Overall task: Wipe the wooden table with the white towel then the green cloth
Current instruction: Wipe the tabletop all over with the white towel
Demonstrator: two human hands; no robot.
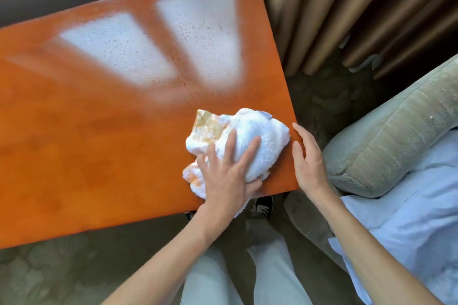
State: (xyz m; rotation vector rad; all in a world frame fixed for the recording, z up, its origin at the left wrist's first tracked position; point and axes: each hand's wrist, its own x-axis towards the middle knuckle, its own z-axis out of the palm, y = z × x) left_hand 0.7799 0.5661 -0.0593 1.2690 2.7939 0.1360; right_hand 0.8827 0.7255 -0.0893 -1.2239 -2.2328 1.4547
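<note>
A crumpled white towel [250,136] with orange-stained patches lies on the near right corner of the orange-brown wooden table [99,131]. My left hand [228,176] presses down on the towel with its fingers spread and mostly straight. My right hand [308,158] rests with straight fingers on the table's right edge, just beside the towel and apart from it. No green cloth is in view.
Beige curtains [347,7] hang beyond the table's right side. A grey-green armchair [384,136] with a pale blue sheet [409,218] stands at the right. My legs and a shoe [262,205] are below the table's near edge. Bright window reflections lie on the tabletop.
</note>
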